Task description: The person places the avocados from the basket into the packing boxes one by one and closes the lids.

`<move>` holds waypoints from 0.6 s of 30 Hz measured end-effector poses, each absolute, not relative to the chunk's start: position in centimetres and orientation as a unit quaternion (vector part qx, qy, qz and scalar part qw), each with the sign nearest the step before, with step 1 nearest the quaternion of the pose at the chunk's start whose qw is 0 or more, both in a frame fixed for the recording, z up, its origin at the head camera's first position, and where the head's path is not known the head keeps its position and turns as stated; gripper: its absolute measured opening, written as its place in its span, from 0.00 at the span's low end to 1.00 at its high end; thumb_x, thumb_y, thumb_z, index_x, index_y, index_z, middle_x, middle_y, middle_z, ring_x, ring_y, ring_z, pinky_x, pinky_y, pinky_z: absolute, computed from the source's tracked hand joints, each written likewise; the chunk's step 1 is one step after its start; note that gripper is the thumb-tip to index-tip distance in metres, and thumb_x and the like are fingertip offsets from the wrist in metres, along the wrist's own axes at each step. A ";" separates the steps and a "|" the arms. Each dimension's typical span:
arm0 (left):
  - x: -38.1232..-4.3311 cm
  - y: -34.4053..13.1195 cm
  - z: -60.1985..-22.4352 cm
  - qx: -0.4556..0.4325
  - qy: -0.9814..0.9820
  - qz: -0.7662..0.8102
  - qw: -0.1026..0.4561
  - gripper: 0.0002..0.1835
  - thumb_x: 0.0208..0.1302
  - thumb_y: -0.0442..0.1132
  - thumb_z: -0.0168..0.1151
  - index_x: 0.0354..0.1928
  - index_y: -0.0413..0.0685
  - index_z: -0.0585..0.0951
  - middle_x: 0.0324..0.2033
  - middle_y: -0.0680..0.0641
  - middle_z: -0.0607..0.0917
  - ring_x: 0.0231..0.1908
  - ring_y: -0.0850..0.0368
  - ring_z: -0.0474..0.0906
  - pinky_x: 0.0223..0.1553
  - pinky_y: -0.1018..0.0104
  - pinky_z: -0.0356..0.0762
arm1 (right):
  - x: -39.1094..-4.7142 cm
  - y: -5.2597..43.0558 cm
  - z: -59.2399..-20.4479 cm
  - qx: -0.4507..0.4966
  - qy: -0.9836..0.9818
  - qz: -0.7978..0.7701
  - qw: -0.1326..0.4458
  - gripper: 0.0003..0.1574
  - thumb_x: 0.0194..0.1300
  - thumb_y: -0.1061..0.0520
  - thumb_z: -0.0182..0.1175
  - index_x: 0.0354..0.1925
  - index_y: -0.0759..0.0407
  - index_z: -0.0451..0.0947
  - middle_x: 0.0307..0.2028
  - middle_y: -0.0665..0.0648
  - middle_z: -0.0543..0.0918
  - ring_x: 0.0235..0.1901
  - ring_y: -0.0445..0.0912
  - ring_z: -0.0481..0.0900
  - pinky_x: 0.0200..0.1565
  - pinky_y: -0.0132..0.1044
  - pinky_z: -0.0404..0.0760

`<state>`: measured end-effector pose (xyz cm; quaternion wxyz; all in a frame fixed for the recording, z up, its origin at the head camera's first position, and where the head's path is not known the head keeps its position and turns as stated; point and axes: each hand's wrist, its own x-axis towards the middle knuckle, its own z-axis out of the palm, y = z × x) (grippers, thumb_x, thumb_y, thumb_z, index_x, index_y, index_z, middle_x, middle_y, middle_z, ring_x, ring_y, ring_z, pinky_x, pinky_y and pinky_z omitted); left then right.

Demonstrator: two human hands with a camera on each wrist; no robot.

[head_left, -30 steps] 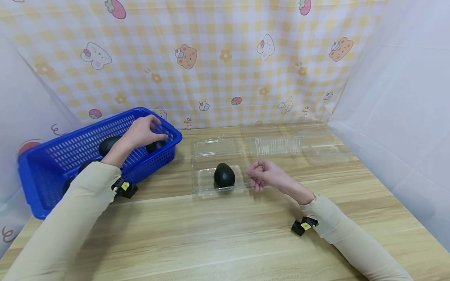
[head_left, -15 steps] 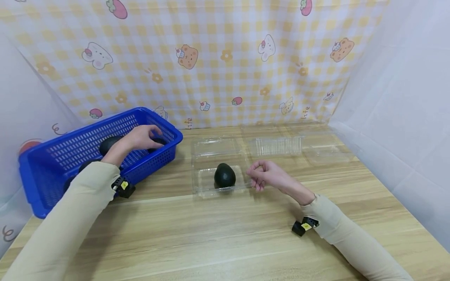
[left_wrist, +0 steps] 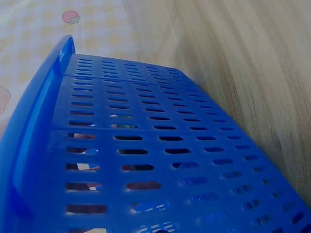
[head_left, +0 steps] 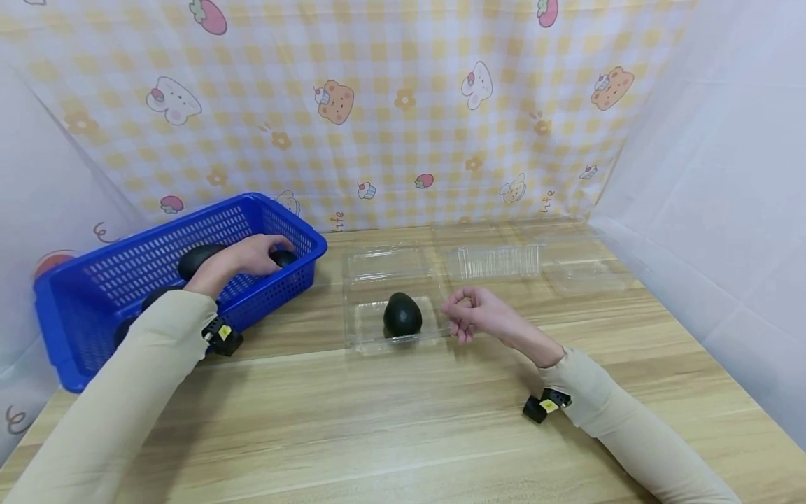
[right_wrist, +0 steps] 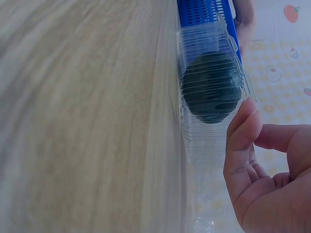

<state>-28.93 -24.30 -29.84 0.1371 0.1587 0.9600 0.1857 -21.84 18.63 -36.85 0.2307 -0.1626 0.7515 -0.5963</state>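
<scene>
In the head view my left hand reaches down into the blue plastic basket. Its fingers and thumb curl round a dark avocado at the basket's right end. The left wrist view has only the basket's slotted side wall; the hand and fruit are hidden behind it. Another avocado sits in an opened clear plastic clamshell box at mid-table. At that box's right rim, my right hand pinches the edge between thumb and index finger; the right wrist view has these fingertips right at the rim.
Further dark avocados lie in the basket, partly behind the left forearm. More clear plastic boxes stand at the back right of the wooden table. A yellow-checked curtain hangs behind the table.
My left hand has lowered deeper into the basket, and its fingers have come round the avocado at the right end. The right hand and the box have stayed in place.
</scene>
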 end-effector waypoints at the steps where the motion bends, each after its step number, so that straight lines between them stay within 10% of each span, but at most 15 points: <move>1: -28.9 -24.3 -29.8 0.158 0.959 0.187 0.141 0.27 0.63 0.31 0.61 0.64 0.32 0.72 0.54 0.26 0.75 0.45 0.38 0.70 0.41 0.51 0.70 | -21.8 18.6 -36.8 -0.162 0.752 -0.596 0.231 0.14 0.76 0.57 0.56 0.44 0.70 0.69 0.23 0.57 0.83 0.19 0.42 0.80 0.22 0.30 0.79; 18: -29.0 -24.5 -29.8 0.134 0.953 0.185 0.201 0.34 0.63 0.28 0.55 0.72 0.29 0.63 0.64 0.23 0.67 0.52 0.35 0.66 0.47 0.47 0.67 | -21.8 18.6 -36.9 -0.163 0.754 -0.595 0.228 0.13 0.76 0.58 0.56 0.44 0.69 0.70 0.23 0.57 0.83 0.19 0.42 0.80 0.22 0.30 0.79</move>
